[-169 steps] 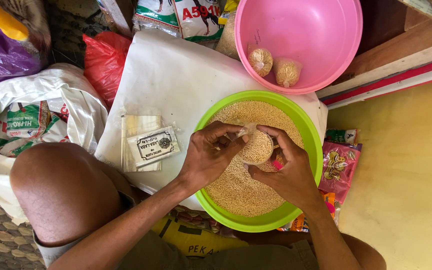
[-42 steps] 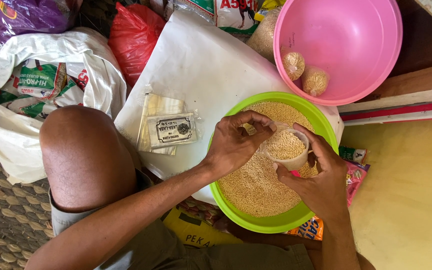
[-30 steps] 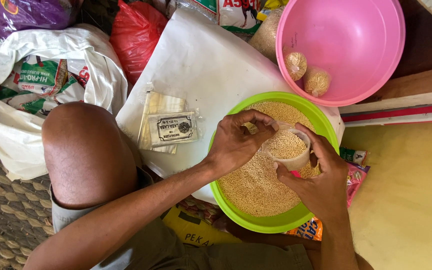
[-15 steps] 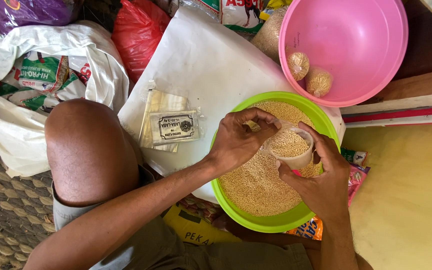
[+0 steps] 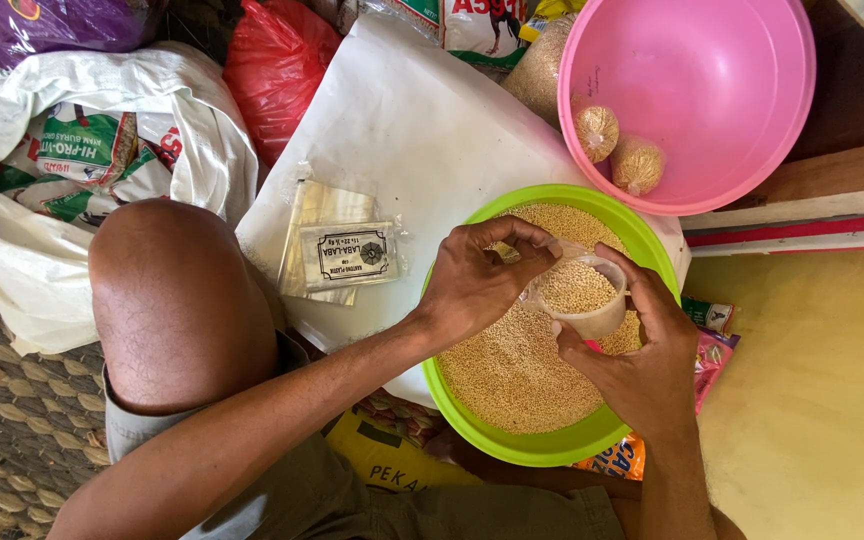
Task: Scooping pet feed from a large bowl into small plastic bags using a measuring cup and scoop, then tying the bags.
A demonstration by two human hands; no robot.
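The right hand [image 5: 642,365] grips a grain-filled cup [image 5: 584,297] over the green bowl [image 5: 472,420]; the left hand [image 5: 472,285] pinches a clear bag [image 5: 537,290] at its rim.

Items I log around the work area, by clock position from the centre of the view:

- Pink plastic basin [image 5: 712,70], 1 o'clock, holding two small tied packets of grain [image 5: 616,148] that lie just beside each other.
- White sheet [image 5: 402,130], 12 o'clock, spread flat.
- Stack of clear plastic bags with a printed label [image 5: 337,255], 10 o'clock, lying on the sheet.
- Red plastic bag [image 5: 277,70], 11 o'clock.
- White printed sack [image 5: 62,170], 9 to 10 o'clock.
- Purple bag [image 5: 52,20], far 10 o'clock.
- Woven mat [image 5: 12,440], 8 o'clock.
- Yellow floor [image 5: 822,400], 4 o'clock.
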